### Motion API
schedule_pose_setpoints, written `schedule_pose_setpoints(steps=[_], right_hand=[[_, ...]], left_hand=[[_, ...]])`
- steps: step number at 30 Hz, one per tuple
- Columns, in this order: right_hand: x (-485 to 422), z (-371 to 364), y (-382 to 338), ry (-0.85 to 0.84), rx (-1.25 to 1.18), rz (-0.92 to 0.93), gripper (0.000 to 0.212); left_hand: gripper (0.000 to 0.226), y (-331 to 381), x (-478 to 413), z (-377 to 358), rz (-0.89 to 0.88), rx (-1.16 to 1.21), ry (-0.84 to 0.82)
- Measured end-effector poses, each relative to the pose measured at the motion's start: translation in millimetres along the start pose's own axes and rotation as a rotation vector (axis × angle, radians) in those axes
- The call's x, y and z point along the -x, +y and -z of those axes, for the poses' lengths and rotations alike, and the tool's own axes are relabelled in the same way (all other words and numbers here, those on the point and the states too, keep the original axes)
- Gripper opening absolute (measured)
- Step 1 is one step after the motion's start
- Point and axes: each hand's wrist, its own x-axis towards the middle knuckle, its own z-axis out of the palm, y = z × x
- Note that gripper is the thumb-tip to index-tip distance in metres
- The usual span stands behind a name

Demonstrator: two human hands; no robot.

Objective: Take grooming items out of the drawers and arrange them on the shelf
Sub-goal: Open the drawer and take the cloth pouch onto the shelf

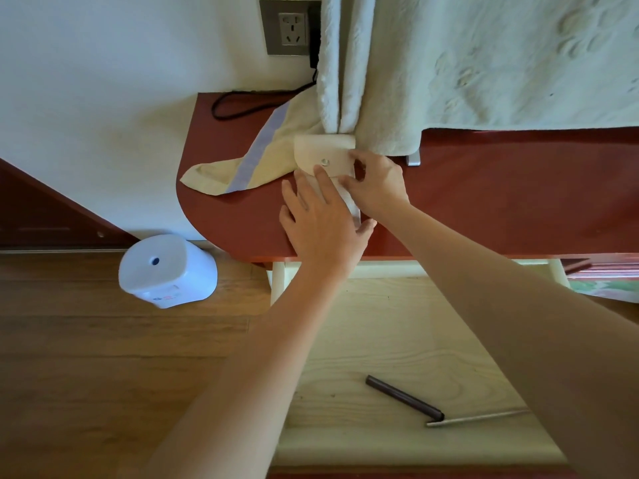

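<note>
A cream snap pouch (323,152) with its flap lying back and a metal stud showing sits on the red-brown shelf (501,202). My left hand (321,219) lies flat on the pouch's lower part, fingers straight. My right hand (378,183) pinches the pouch's right edge with curled fingers; a pale item (352,203) shows between the hands. Below, the pale wooden drawer (397,340) is pulled out and holds a dark slim stick (403,397) and a thin metal tool (477,418).
Cream towels (484,63) hang over the shelf's back, and one striped cloth (242,160) spills onto its left end. A black cable (242,105) runs from the wall socket (292,27). A white plastic container (167,269) stands on the wooden floor at left.
</note>
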Motion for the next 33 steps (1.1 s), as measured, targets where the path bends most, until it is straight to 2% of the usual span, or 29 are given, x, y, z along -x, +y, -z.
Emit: schedule_pose_setpoints(steps=[6,10,14,18,22,25,28,33], right_hand=[[46,28,32,0.213,0.069,0.152,0.036],[74,48,61,0.268,0.132,0.34,0.028],[105,70,91,0.238,0.174,0.44,0.019],[141,81,136,0.05,0.252,0.395,0.012],[168,86,174,-0.373,0.455,0.21,0.013],[183,83,192,-0.587,0.548,0.131,0.02],[196,76,207,-0.713,0.588,0.061,0.022],[207,64,225,-0.762,0.61,0.015,0.011]], left_hand=[[0.079,0,33,2,-0.221,0.027,0.232],[0.065,5,60,0,-0.444,0.004,0.235],[0.055,9,90,-8,-0.634,0.001,0.171],[0.054,9,122,-25,-0.704,-0.016,0.067],[0.047,7,148,-48,-0.761,-0.015,-0.091],[0.042,11,163,-55,-0.786,-0.075,-0.283],[0.039,12,170,-66,-0.796,-0.172,-0.473],[0.03,17,176,-70,-0.782,-0.189,-0.604]])
